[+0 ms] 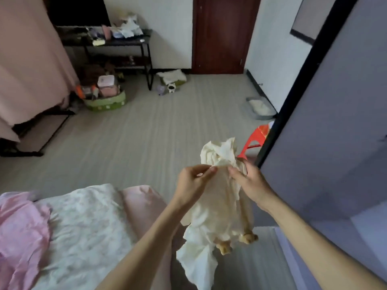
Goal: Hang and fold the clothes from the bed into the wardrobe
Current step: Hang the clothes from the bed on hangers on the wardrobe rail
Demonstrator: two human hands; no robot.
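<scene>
Your left hand (193, 181) and right hand (250, 182) both pinch the top edge of the cream garment (217, 208), fingers closed on cloth. It hangs in the air, off the bed (83, 227), beside the wardrobe door (326, 126). Looks like the sort-and-straighten step. Next: find shoulders or collar, shake flat, then pick hanger or fold. Pink clothing (18, 231) waits on the bed.

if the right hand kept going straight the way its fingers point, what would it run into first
The right hand points left toward the left hand, so it would likely meet the cream garment pinched between them first, then that hand. Depth is hard to judge.
</scene>
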